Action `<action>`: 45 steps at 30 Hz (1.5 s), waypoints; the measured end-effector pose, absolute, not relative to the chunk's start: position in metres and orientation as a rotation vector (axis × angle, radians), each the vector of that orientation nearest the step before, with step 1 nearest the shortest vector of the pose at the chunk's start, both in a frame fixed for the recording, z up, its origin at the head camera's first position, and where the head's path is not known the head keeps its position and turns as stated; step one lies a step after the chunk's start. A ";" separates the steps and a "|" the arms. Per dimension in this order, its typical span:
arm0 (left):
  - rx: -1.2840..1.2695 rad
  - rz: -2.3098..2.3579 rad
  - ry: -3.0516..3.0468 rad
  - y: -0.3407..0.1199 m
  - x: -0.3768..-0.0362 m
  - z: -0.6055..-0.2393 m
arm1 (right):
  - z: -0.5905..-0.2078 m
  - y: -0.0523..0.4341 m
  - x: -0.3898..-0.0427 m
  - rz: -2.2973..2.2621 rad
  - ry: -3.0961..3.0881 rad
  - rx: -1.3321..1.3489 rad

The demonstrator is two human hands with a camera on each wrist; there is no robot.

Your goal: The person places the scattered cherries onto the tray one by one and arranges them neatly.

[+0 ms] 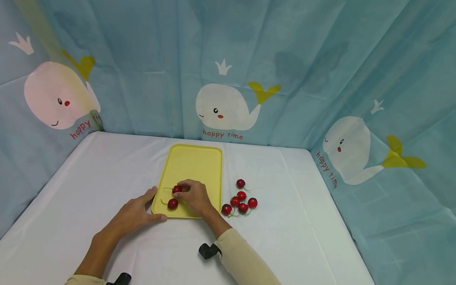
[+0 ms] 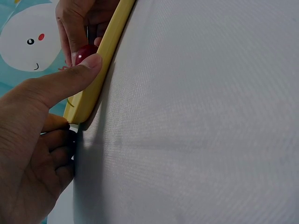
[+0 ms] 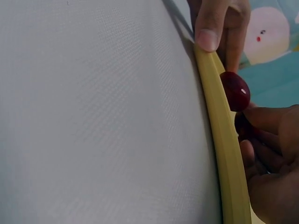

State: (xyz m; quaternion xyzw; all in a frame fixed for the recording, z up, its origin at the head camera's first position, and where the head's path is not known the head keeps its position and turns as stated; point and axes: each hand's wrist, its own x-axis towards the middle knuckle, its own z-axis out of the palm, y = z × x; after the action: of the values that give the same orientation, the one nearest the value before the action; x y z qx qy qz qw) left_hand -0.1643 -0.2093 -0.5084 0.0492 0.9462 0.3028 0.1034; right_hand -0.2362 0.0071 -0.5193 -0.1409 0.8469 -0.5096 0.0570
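A yellow tray [image 1: 195,161] lies on the white cloth. My left hand [image 1: 133,215] holds its near left corner, the thumb along the near edge and the forefinger at the left side. Over the tray's near left part, my right hand [image 1: 196,198] pinches a dark red cherry [image 1: 176,189] between thumb and fingers, its stem pointing left. Just nearer to me, a second cherry [image 1: 172,204] with a stem rests on the tray. In the right wrist view this resting cherry [image 3: 236,91] shows above the rim, and the pinched one is mostly hidden by the fingers.
Right of the tray, several stemmed cherries [image 1: 243,208] cluster on the white tablecloth [image 1: 303,237], with a single cherry [image 1: 240,183] a little farther back. A blue curtain [image 1: 149,99] with whale prints stands behind the table and along both sides.
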 end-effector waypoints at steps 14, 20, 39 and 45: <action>0.140 0.904 2.800 -0.209 -0.165 -0.511 | -0.519 0.007 -0.238 -1.455 2.606 -0.483; 0.142 0.904 2.795 -0.209 -0.166 -0.511 | -0.520 0.009 -0.238 -1.452 2.612 -0.485; 0.165 0.904 2.794 -0.209 -0.166 -0.509 | -0.521 0.020 -0.235 -1.544 2.573 -0.459; 0.175 0.894 2.810 -0.210 -0.165 -0.508 | -0.519 0.028 -0.234 -1.602 2.551 -0.451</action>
State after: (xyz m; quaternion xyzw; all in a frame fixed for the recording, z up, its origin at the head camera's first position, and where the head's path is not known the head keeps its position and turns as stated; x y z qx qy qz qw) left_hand -0.1652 -0.2103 -0.5083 0.0589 0.9471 0.3013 0.0935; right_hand -0.2345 0.0285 -0.5193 -0.1481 0.8366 -0.5253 0.0477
